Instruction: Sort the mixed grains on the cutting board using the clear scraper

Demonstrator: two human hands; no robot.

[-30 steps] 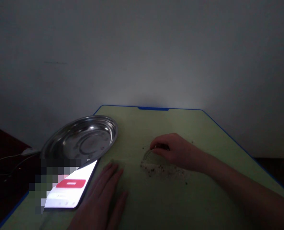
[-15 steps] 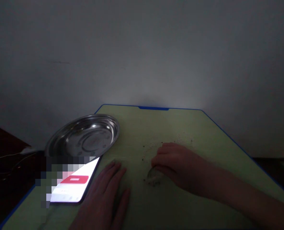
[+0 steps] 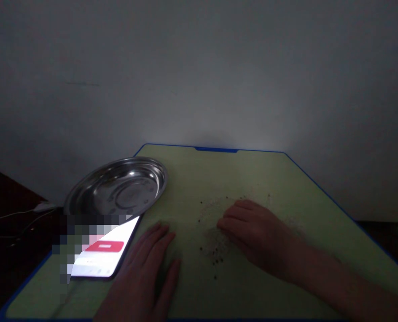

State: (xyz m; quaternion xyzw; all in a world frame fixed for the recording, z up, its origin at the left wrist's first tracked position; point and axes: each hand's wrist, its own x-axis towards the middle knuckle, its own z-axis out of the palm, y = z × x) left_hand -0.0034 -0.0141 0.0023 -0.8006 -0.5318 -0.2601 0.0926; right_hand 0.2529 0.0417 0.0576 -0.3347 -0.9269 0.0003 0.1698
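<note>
My left hand (image 3: 145, 273) lies flat on the pale green table (image 3: 205, 172), fingers stretched and thumb apart, holding nothing. It rests just right of a lit phone (image 3: 115, 259). My right hand (image 3: 252, 228) is low over the tabletop with its fingers curled together; whatever may be in them is hidden. By its fingertips lies a loose scatter of small pale grains (image 3: 215, 241). Several dark bean-like bits (image 3: 217, 257) are mixed in and strewn around. More pale grains (image 3: 294, 223) show beyond my right wrist.
A shiny round metal basin (image 3: 128, 192) sits at the left, its near rim overlapping the phone. White cables (image 3: 21, 214) run off at the far left. A blue edge strip (image 3: 323, 190) borders the table, and a grey wall (image 3: 199, 80) stands behind it.
My right hand has shifted slightly right, uncovering more grains and dark bits. A clear curved shape under its fingers no longer shows, and the grains there are spread wider. My left hand stays put.
</note>
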